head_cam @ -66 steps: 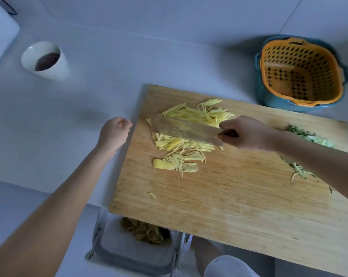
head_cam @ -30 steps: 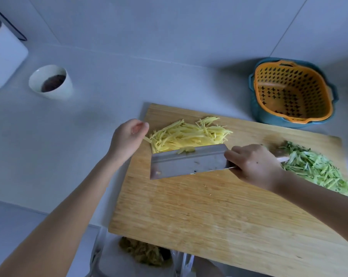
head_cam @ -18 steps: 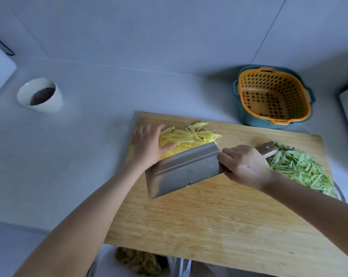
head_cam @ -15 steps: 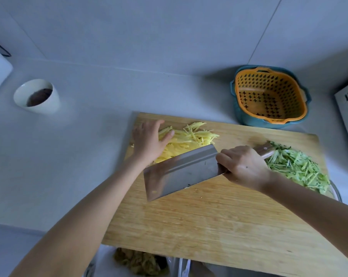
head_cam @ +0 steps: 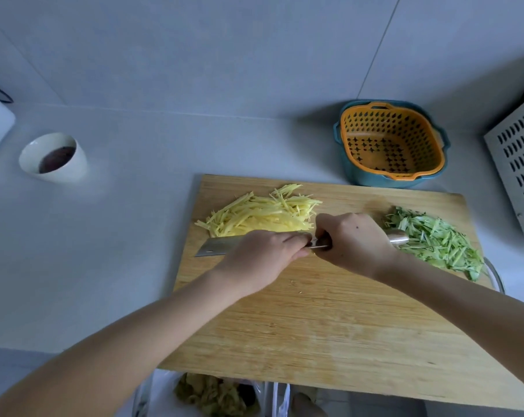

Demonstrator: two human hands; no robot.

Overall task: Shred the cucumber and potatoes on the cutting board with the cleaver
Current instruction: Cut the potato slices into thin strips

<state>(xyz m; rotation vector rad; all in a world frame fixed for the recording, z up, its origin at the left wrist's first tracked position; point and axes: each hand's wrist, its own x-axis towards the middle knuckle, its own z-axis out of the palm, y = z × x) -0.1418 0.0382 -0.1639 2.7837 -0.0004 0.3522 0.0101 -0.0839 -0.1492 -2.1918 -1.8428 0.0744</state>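
Left hand (head_cam: 263, 257) has shifted from the potato shreds (head_cam: 263, 215) onto the cleaver (head_cam: 215, 249) blade, pinch uncertain, right hand (head_cam: 354, 242) gripping its handle over the cutting board (head_cam: 330, 326); shredding looks finished, so clearing the blade likely comes next.

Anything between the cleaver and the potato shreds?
Nothing visible. The cleaver, gripped by the right hand, has its blade at the near edge of the potato shreds on the cutting board. The left hand lies over the blade's near side, not between them.
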